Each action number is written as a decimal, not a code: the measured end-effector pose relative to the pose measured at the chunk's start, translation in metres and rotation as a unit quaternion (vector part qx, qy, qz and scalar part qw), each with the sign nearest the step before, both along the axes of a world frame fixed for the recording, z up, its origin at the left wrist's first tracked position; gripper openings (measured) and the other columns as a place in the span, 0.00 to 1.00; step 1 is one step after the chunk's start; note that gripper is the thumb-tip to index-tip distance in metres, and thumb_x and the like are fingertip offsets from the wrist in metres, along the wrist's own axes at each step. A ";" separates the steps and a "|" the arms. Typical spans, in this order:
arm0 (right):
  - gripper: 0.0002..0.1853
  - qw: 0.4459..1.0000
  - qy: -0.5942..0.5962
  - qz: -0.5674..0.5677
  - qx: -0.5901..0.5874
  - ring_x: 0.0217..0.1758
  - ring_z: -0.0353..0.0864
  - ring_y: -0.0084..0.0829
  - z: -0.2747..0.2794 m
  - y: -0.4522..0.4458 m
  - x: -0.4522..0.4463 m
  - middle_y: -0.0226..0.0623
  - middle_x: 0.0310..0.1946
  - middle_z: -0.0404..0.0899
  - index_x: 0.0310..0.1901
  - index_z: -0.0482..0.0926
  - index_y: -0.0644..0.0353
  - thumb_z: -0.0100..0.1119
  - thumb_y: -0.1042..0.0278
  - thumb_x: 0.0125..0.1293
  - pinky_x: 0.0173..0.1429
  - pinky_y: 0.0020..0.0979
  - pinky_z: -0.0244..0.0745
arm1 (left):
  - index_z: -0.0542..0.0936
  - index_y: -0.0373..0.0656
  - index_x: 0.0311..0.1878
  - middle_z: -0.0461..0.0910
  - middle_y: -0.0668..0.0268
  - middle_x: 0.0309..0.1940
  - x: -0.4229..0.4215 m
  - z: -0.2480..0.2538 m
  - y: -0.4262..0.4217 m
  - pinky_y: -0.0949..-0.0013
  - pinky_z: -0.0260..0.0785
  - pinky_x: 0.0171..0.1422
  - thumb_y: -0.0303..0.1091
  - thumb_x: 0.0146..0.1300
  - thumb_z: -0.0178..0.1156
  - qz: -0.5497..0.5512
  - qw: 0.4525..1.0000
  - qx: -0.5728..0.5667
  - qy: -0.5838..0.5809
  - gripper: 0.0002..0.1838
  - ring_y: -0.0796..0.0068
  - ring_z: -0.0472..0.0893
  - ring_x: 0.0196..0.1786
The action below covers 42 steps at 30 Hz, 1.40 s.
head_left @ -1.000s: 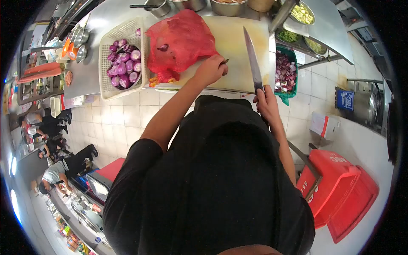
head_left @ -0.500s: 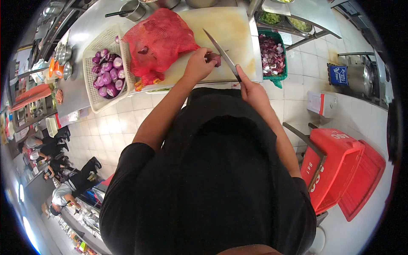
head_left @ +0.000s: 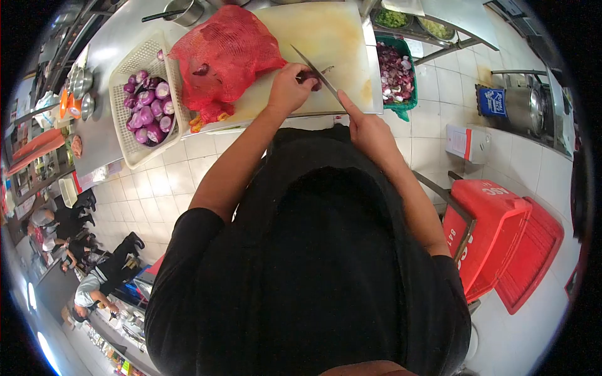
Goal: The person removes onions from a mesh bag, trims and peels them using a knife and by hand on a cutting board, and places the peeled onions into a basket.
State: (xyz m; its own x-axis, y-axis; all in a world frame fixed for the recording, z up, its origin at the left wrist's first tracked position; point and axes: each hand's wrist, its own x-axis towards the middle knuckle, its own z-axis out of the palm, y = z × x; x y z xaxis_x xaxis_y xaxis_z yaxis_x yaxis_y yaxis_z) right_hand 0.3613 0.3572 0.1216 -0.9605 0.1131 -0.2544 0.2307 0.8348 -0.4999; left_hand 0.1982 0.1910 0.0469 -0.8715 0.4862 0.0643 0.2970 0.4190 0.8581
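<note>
My left hand (head_left: 290, 88) is closed around a small red onion (head_left: 311, 79) at the front of the white cutting board (head_left: 338, 37). My right hand (head_left: 371, 130) grips the handle of a long kitchen knife (head_left: 312, 67), and its blade slants across the board right beside the onion, tip pointing away to the left. Whether the edge has entered the onion I cannot tell. Just beyond the blade lies a small dark scrap (head_left: 329, 69). To the left of my left hand, a red mesh bag (head_left: 229, 47) rests partly on the board, with onion shapes showing through it.
A cream plastic basket (head_left: 117, 94) of peeled red onions (head_left: 149, 111) stands left of the bag. Right of the board, a green crate (head_left: 412, 93) holds cut onion pieces. A red wheeled bin (head_left: 486, 241) is at my right. Several people are working far left.
The view has shifted slightly, so the table appears further left and up. The knife tip has come a little closer to my left hand. Both hands keep their grips.
</note>
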 end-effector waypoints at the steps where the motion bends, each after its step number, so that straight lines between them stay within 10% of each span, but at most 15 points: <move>1: 0.35 1.000 -0.009 0.004 -0.003 0.31 0.81 0.59 0.003 0.000 -0.004 0.58 0.26 0.80 0.76 0.59 0.36 0.51 0.72 0.68 0.38 0.55 0.74 | 0.83 0.37 0.42 0.83 0.56 0.38 0.000 -0.001 0.000 0.64 0.78 0.47 0.28 0.53 0.70 -0.001 1.000 -0.001 0.008 0.13 0.60 0.84 0.41; 21: 0.33 0.997 0.044 -0.015 -0.066 0.34 0.82 0.61 -0.068 -0.001 -0.050 0.61 0.31 0.82 0.76 0.58 0.38 0.47 0.66 0.70 0.43 0.58 0.76 | 0.82 0.38 0.49 0.82 0.56 0.37 0.000 -0.029 -0.023 0.64 0.76 0.46 0.33 0.59 0.69 0.012 0.997 0.046 0.067 0.16 0.65 0.84 0.39; 42: 0.36 0.989 0.076 -0.013 -0.126 0.34 0.81 0.63 -0.038 -0.008 -0.045 0.64 0.31 0.80 0.77 0.54 0.46 0.49 0.70 0.67 0.46 0.57 0.76 | 0.74 0.37 0.65 0.81 0.59 0.52 0.000 -0.014 -0.017 0.70 0.79 0.41 0.30 0.71 0.57 0.106 0.960 0.140 -0.218 0.21 0.73 0.84 0.43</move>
State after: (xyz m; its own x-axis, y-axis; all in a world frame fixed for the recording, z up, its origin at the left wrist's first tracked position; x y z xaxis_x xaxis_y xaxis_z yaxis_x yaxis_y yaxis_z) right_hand 0.3163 0.3487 0.0832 -0.9875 0.0885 -0.1307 0.1560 0.6736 -0.7224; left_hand 0.1986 0.1738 0.0327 -0.9223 0.3126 -0.2272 -0.1829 0.1646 0.9693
